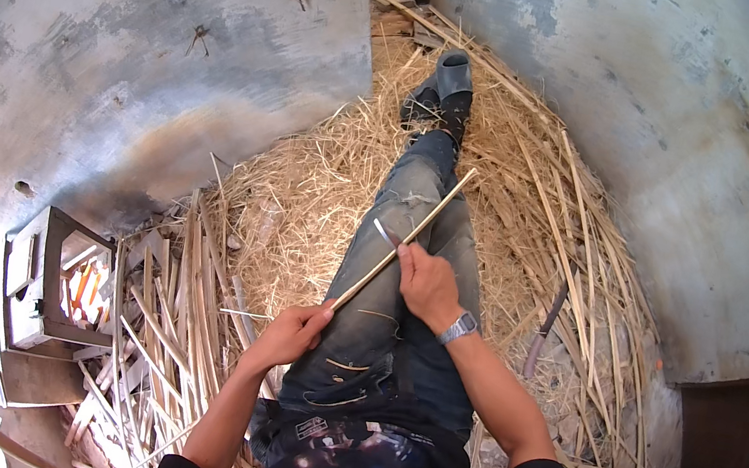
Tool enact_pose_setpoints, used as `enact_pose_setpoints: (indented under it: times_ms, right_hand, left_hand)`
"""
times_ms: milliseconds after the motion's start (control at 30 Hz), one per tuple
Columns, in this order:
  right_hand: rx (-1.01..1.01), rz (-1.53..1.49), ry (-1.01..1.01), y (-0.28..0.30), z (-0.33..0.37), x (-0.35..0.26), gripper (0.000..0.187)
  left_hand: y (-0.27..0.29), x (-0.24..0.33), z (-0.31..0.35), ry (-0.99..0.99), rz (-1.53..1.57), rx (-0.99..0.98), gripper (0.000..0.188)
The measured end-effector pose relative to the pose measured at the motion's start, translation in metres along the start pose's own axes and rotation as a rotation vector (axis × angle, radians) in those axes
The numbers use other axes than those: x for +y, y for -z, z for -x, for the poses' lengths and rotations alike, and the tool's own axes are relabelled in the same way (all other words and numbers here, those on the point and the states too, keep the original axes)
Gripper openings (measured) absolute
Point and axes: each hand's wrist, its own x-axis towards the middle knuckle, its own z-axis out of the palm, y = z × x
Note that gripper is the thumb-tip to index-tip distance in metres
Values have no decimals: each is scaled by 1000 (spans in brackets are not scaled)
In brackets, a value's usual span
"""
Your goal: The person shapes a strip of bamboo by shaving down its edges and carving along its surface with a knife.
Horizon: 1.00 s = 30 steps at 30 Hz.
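Note:
A thin pale split-bamboo strip [438,207] slants across my outstretched legs in worn jeans. My left hand [288,332] is closed on its lower end, above my left thigh. Farther up the strip, my right hand [428,287], with a watch at the wrist, grips a small knife. The knife's short blade [384,232] sticks out to the left past the strip and appears to lie against it. Fingers hide the knife's handle. A few curled shavings [347,366] rest on my jeans.
Shavings [294,182] cover the ground around my legs. Long strips [182,272] are heaped at the left, and more strips [586,258] lie along the right wall. A dark tool with a brownish handle [534,355] lies at the right. A wooden frame [44,280] stands at far left.

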Motion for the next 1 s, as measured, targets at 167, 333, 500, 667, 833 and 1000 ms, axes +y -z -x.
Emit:
enact_pose_setpoints:
  times_ms: [167, 333, 500, 667, 833, 1000]
  right_hand:
    - [-78, -39, 6, -6, 36, -46, 36]
    - [-104, -18, -7, 11, 19, -26, 37]
    - [88, -85, -135, 18, -16, 6, 39]
    - [-56, -81, -130, -4, 25, -18, 38]
    - [-131, -199, -165, -3, 52, -38, 39]
    - [-149, -336, -79, -5, 50, -27, 41]
  left_hand:
    - [-5, 8, 3, -65, 1, 34, 44]
    - [-12, -3, 3, -102, -95, 96, 45]
    - [-20, -11, 0, -275, -180, 215, 47]
    - [-31, 2, 1, -111, -268, 242, 48]
    - [-33, 1, 5, -164, -294, 261, 48]
    - [-33, -6, 3, -183, -241, 250, 48]
